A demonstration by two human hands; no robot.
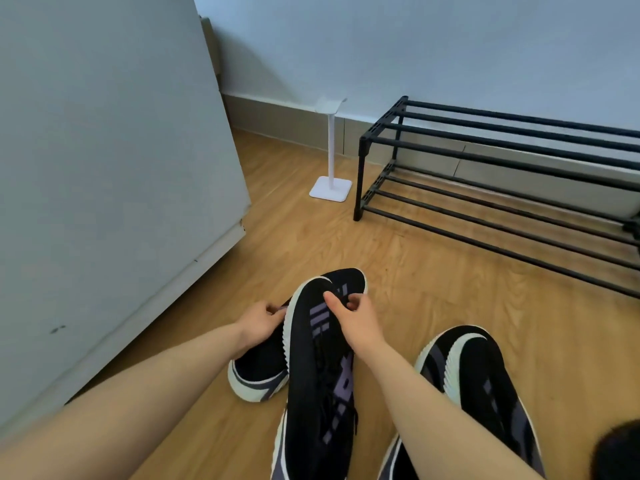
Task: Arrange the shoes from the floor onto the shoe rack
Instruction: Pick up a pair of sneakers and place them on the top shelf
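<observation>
Black sneaker (318, 358) nearest us: our right hand (353, 317) pinched its upper, left hand (263, 320) closed beside it; lifting level toward the shoe rack (485, 174) seemed wisest.

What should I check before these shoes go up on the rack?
1. Right hand has a grip on the middle shoe: ok, fingers pinch its upper.
2. Left hand has a grip on the left shoe: cannot tell, fingers touch it but the middle shoe hides the contact.
3. Rack shelves free: ok, both tiers show bare bars.
4. Floor path to the rack: ok, bare wood between shoes and rack.
5. White stand beside the rack's left end: ok, apart from the path, but keep clear.
6. Right shoe collected: not ok, on the floor, untouched.
</observation>
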